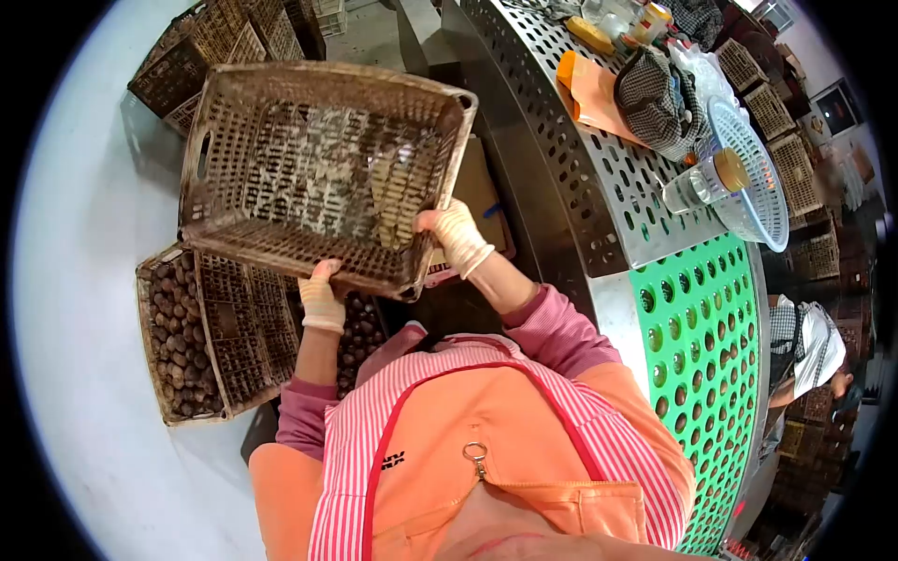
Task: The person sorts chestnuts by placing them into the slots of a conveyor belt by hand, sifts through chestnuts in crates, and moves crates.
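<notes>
A brown, stained plastic crate [299,168] is tilted in front of me, with its open top turned toward me. The slatted bottom shows pale, worn patches and no load. My left hand [323,297], in a pale glove with bare fingertips, grips the near rim. At the near right corner my right hand [458,236], gloved the same way, is closed on the side rim. Both thumbs lie over the edge; the other fingers are mostly hidden. Below on the left stands another crate [224,374] with round brown fruits [178,337]. Dark purple fruits [360,332] show beside my left forearm.
On my right runs a green sorting bed [687,346] with holes, several holding fruits. Beyond it, a perforated metal table [627,206] carries a blue basket [767,178], a gold-lidded jar [697,187] and a checked bag [659,103]. Stacked crates [220,47] stand behind. A person [809,351] is at far right.
</notes>
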{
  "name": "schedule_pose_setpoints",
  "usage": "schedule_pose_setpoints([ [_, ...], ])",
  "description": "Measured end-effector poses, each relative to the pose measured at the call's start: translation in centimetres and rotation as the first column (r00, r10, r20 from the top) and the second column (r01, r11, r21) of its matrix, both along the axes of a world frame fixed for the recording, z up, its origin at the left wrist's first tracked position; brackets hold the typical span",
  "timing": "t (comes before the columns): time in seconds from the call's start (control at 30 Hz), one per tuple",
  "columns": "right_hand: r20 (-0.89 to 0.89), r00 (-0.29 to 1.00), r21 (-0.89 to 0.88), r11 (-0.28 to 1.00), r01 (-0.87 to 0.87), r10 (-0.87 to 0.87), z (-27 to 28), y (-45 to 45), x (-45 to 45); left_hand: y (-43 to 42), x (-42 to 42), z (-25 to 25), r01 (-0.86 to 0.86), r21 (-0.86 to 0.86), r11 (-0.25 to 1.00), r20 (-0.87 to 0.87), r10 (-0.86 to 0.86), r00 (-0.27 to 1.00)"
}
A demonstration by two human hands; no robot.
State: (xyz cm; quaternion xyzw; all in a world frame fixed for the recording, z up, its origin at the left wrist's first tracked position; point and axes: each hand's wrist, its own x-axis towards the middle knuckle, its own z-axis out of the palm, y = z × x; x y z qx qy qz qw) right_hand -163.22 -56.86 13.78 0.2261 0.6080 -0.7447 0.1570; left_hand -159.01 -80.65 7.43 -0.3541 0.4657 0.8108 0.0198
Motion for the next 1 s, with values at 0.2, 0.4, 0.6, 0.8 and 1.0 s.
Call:
schedule_pose_setpoints([
  [0.2,-0.037,0.989,-0.095,0.985,-0.146,0.143,-2.6,-1.4,1.4,-4.3,0.3,-0.7,-0.025,-0.119,0.993,0.098,0.036,0.995],
  [0.4,-0.422,0.669,0.405,0.788,-0.465,0.612,-0.2,4.5,-6.3,-8.1,-7.6,-3.0,-0.158,-0.176,0.972,0.225,0.196,0.954],
  [0.6,-0.294,0.757,0.941,0.041,0.335,0.584,7.3,15.5,-22.7,-8.6,-18.2,-5.2,-0.081,-0.264,0.961,0.356,0.175,0.918],
  [0.8,0.268,0.927,0.891,-0.432,-0.136,0.261,3.3,23.7,-29.5,-9.9,-32.1,-6.9,0.082,-0.332,0.940,0.421,0.070,0.905],
  [1.0,0.085,0.947,0.927,-0.373,0.038,0.310,0.9,23.5,-29.3,-11.7,-49.5,-13.0,0.182,-0.378,0.908,0.385,-0.024,0.922],
])
